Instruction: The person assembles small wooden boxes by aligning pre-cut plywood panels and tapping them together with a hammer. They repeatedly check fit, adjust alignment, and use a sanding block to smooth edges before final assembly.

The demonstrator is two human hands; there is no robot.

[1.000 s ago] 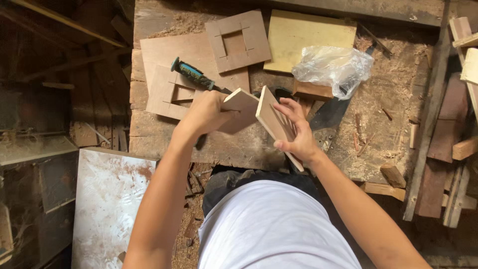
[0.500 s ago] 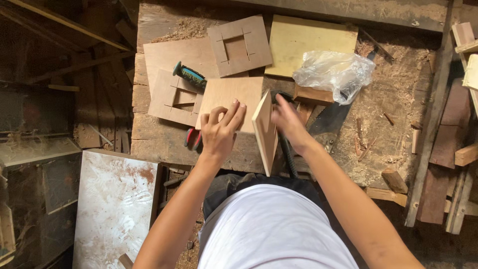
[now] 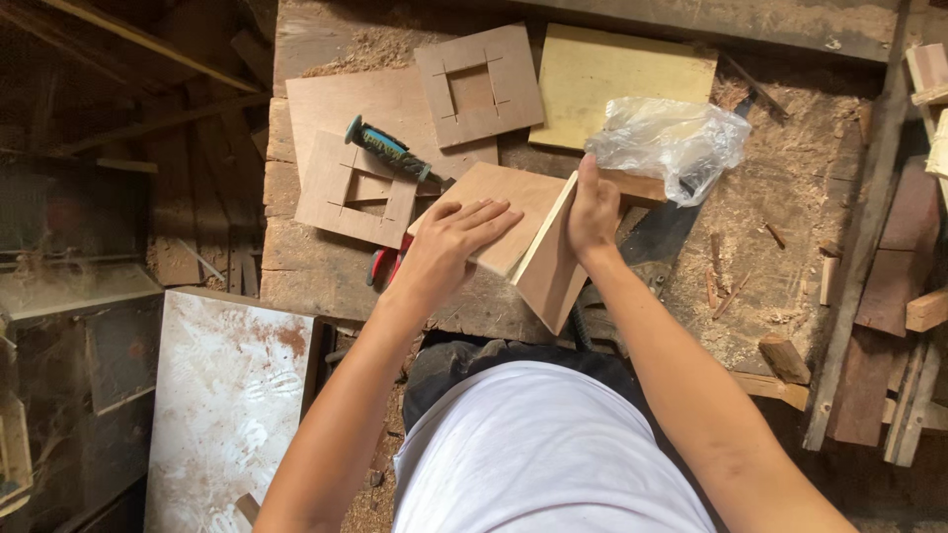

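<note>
Flat panel: a thin square plywood panel [image 3: 499,212] lies tilted over the near part of the workbench [image 3: 790,247], one edge butted against a second panel.
Upright panel: the second plywood panel [image 3: 549,268] stands on edge, leaning slightly, its long edge touching the flat one so the two make a corner.
Left hand: the left hand [image 3: 446,245] lies palm down on the flat panel, fingers spread and relaxed, pressing rather than gripping.
Right hand: the right hand [image 3: 592,207] is closed around the top edge of the upright panel, thumb on one face and fingers on the other (the fingertips are hidden behind the board, so how tight the hold is I cannot tell).
Handling: the panels look light and stiff, dry and not slippery; thin ply like this probably chips at corners and flexes if held at one end, so the edges near the middle seem the best hold.
Near: a screwdriver with a green and black handle [image 3: 387,148] rests on a cut-out plywood frame [image 3: 354,190]; a red-handled tool [image 3: 383,265] peeks from under the left wrist.
Farther: another slotted square board [image 3: 479,87], a pale yellow sheet [image 3: 617,79] and a crumpled clear plastic bag [image 3: 671,138] lie beyond, among sawdust.
Edge: timber offcuts [image 3: 913,296] lie at the right.
</note>
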